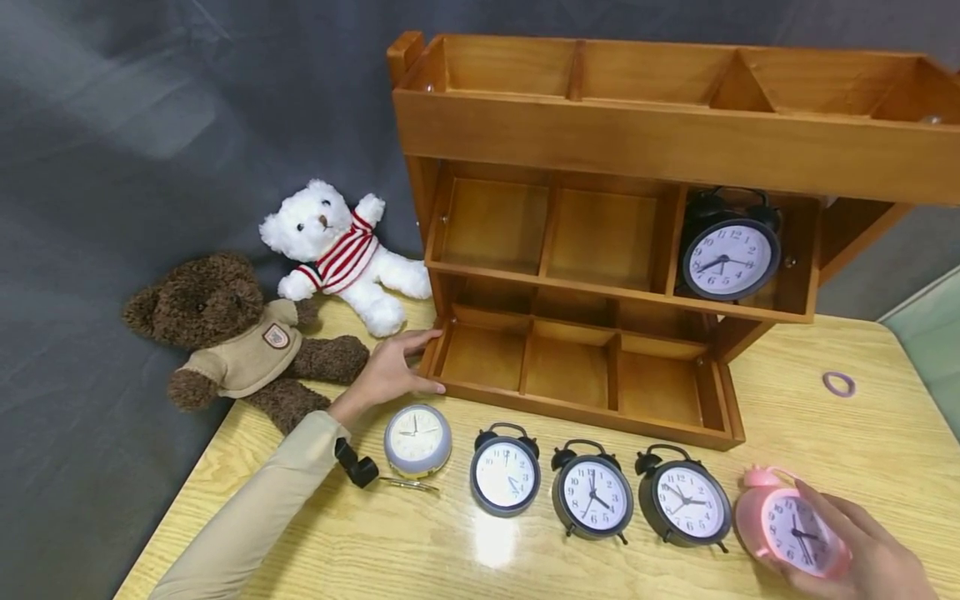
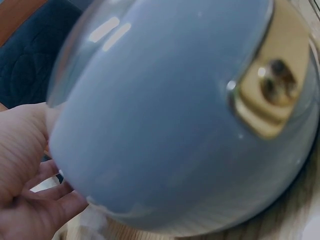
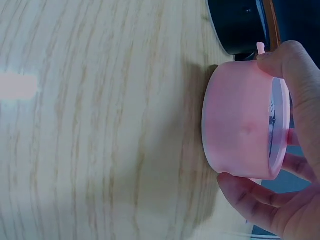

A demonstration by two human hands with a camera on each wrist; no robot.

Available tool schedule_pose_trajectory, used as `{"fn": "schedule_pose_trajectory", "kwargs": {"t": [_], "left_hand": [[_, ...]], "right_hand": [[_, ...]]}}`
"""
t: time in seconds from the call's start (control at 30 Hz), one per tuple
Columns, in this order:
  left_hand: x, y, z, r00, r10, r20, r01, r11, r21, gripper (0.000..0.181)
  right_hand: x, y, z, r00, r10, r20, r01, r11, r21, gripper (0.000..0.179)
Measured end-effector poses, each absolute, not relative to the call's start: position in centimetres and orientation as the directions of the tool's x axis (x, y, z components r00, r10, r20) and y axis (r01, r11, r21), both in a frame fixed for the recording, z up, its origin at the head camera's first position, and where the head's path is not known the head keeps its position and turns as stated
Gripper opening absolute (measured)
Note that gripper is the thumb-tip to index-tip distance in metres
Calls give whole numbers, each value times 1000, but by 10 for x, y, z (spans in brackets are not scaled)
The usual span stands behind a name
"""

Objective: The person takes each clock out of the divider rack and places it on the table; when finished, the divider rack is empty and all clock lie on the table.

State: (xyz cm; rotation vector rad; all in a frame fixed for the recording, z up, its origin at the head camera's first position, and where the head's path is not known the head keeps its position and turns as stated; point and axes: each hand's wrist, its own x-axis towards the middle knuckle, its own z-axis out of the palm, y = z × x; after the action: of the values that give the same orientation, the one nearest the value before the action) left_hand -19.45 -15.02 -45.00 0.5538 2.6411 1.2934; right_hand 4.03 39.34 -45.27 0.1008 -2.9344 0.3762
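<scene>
My right hand (image 1: 862,542) grips a pink twin-bell alarm clock (image 1: 795,529) at the table's right front. In the right wrist view, thumb and fingers (image 3: 245,197) hold the clock's round pink body (image 3: 237,120) from opposite sides. My left hand (image 1: 390,367) holds the lower left corner of a wooden shelf (image 1: 570,404), thumb at its front. Just below that hand stands a blue-grey round clock (image 1: 417,440), which fills most of the left wrist view. Three black alarm clocks, left (image 1: 506,472), middle (image 1: 592,493) and right (image 1: 684,498), stand in a row between the hands.
Another black alarm clock (image 1: 727,250) sits in the shelf's middle tier, right compartment. A white teddy bear (image 1: 345,250) and a brown teddy bear (image 1: 247,333) sit left of the shelf. A purple ring (image 1: 838,384) lies on the table (image 1: 795,358) at the right.
</scene>
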Motion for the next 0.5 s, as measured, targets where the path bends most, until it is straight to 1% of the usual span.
{"fn": "schedule_pose_trajectory", "kwargs": {"t": [0.07, 0.13, 0.17, 0.27, 0.4, 0.5], "left_hand": [[-195, -150, -450, -920, 391, 26, 260, 558, 788, 86], [-195, -149, -450, -918, 396, 27, 264, 560, 785, 86], [-195, -149, -450, -918, 396, 25, 264, 561, 785, 86], [-195, -149, -450, -917, 398, 28, 270, 567, 778, 87], [-195, -149, -450, -917, 397, 29, 270, 569, 777, 86], [-195, -150, -450, -919, 393, 24, 265, 573, 776, 86]], "right_hand": [[41, 393, -454, -990, -27, 137, -60, 969, -239, 125], [41, 394, -455, -990, -28, 136, -60, 969, -239, 121], [41, 393, -455, -993, -21, 112, -48, 970, -240, 119], [39, 392, -453, -1000, 26, -14, 28, 973, -231, 114], [37, 389, -449, -981, 89, -171, 122, 973, -193, 111], [35, 389, -449, -979, 92, -179, 128, 971, -203, 110]]}}
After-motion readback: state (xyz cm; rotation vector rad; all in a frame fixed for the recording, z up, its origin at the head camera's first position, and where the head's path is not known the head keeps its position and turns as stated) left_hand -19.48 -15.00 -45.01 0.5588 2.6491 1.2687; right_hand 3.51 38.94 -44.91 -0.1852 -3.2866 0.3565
